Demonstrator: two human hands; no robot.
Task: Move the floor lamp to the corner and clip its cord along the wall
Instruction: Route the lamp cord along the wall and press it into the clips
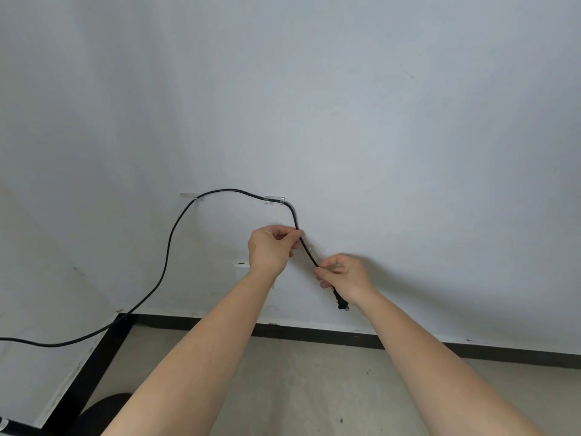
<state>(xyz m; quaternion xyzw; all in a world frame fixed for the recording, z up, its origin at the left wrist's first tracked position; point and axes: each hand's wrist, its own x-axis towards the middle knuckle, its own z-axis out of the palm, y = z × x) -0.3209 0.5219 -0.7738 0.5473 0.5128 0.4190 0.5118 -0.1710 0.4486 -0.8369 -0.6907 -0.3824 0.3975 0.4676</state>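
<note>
A black cord point(169, 243) comes in from the left edge, rises up the white wall point(377, 136) and passes through two clear clips, one at the left point(189, 195) and one at the right point(275, 199). Past the right clip it bends down. My left hand point(270, 247) pinches the cord just below that bend. My right hand point(342, 273) pinches it lower down, near a third clear clip point(306, 247) on the wall between my hands. The black plug point(341, 305) dangles below my right hand. The lamp's dark round base point(103, 413) shows at the bottom left.
A black baseboard point(440, 344) runs along the foot of the wall and turns the corner at the left point(122, 319). A small white fitting point(240, 265) sits on the wall behind my left wrist. The floor point(314, 388) is grey.
</note>
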